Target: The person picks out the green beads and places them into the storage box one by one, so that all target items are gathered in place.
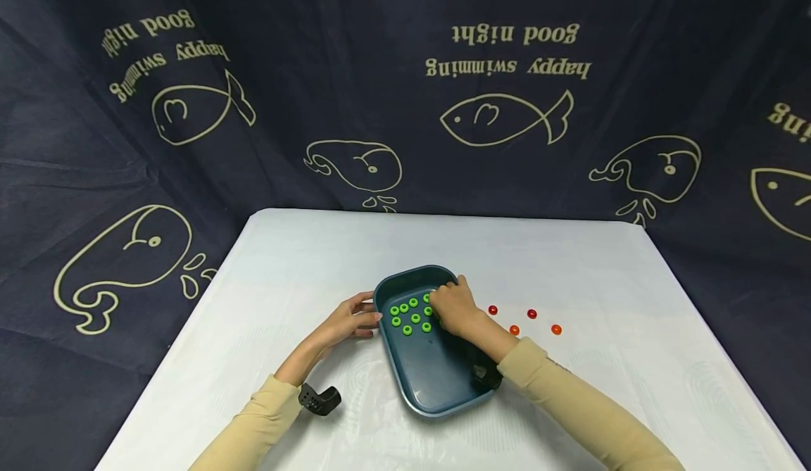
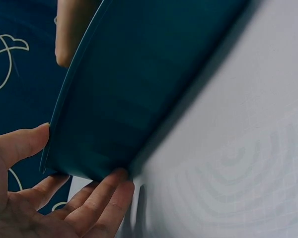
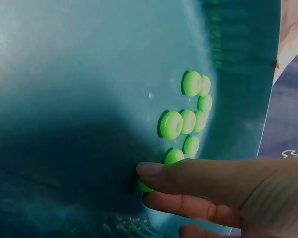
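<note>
A dark teal tray (image 1: 421,376) lies on the white table, with several small green rings (image 3: 172,125) loose on its floor toward the far end. Inside it, my right hand (image 1: 455,305) pinches one green ring (image 3: 145,187) between thumb and forefinger, mostly covered by the fingertips. My left hand (image 1: 345,322) rests against the tray's left side from outside. In the left wrist view its thumb tip touches the rim, while the extended fingers (image 2: 102,203) lie along the outer wall.
Right of the tray, two red rings (image 1: 531,313) and two orange rings (image 1: 556,329) lie apart on the white table (image 1: 317,246). Black wrist devices (image 1: 319,400) sit on both arms. A dark blue cloth (image 1: 355,48) with fish drawings hangs behind.
</note>
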The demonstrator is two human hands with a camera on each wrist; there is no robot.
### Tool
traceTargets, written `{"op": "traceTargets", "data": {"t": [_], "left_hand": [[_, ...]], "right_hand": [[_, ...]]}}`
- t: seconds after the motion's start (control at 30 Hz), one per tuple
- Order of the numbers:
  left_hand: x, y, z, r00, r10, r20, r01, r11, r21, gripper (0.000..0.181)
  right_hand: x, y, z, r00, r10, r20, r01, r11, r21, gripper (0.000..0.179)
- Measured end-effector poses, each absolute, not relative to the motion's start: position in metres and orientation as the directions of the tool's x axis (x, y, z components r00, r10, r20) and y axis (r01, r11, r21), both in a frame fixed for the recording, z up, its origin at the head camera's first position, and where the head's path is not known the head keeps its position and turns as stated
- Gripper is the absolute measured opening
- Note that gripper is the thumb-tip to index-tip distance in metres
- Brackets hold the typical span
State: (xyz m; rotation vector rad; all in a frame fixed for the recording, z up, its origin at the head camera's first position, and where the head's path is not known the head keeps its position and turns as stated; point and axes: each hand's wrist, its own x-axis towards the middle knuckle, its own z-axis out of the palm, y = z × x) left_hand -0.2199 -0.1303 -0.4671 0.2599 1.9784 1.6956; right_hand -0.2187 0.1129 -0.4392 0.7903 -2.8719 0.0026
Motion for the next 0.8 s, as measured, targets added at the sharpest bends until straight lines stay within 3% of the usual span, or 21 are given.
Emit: {"op": "traceTargets", "data": {"t": [0.3,0.6,0.8], "left_hand": [[-0.220,-0.133,-0.468,-0.846,0.465,-0.260,-0.186,0.200,0.962,0.064],[-0.219,-0.134,-0.465,-0.849,0.458,-0.262,-0.138,0.286,0.948,0.063],[-0.225,-0.136,-0.458,-0.849,0.473,-0.237,-0.019,0.420,0.907,0.061]], "right_hand": [[-0.218,0.110,-0.440,-0.846,-0.509,0.156,-0.505,0.860,0.070,0.033],[-0.219,0.116,-0.434,-0.843,-0.523,0.128,-0.538,0.828,-0.161,0.011],[-0.219,0.129,-0.419,-0.852,-0.494,0.174,-0.523,0.819,-0.237,0.017]]}}
